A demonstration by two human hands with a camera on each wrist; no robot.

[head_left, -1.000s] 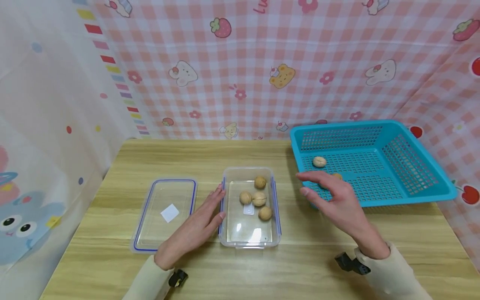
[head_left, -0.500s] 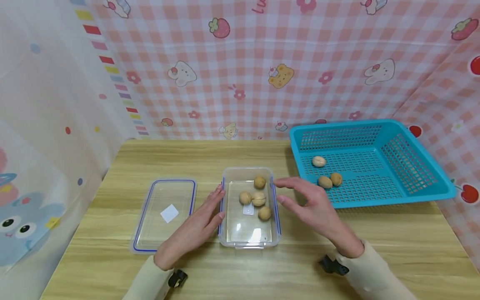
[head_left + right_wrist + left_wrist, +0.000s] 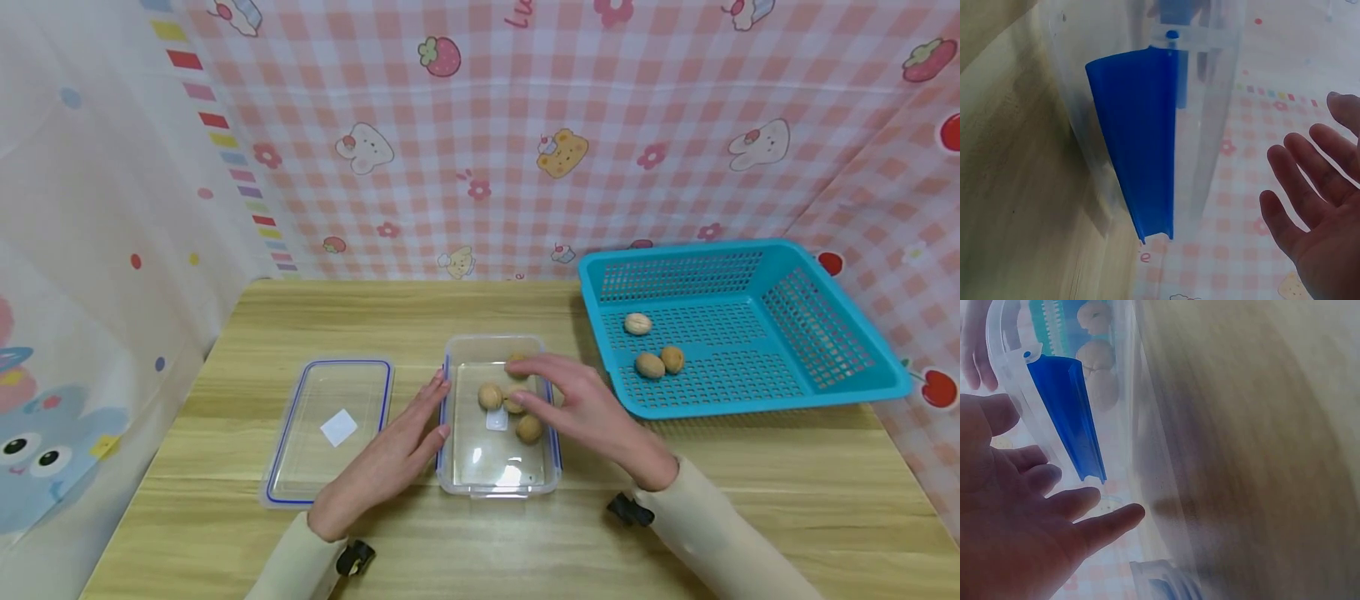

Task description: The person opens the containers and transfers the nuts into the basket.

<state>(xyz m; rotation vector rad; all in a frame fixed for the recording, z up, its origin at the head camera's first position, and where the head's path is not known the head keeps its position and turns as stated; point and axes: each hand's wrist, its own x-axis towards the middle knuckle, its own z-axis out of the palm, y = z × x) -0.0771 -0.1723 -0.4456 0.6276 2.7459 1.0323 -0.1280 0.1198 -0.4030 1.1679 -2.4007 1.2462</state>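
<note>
A clear plastic storage box [image 3: 468, 462] with blue side latches [image 3: 1066, 415] stands mid-table in the head view. Several walnuts [image 3: 491, 396] lie in it, mostly towards its right side. My left hand [image 3: 382, 462] rests along the box's left wall, fingers extended beside the latch. Over the right rim reaches my right hand [image 3: 581, 408], thumb and fingers spread above the walnuts and partly covering two of them. No object shows in the right palm [image 3: 1335, 250] in the right wrist view.
A turquoise perforated basket [image 3: 750, 400] at the right back holds three walnuts [image 3: 649, 365]. The box's clear lid [image 3: 300, 467], with a blue seal and a white square, lies left of my left hand. A checked cloth [image 3: 420, 200] hangs behind the wooden table [image 3: 675, 533].
My right hand has moved left from the basket's near-left corner to above the box, uncovering walnuts in the basket. My left hand, the box and the lid have stayed in place.
</note>
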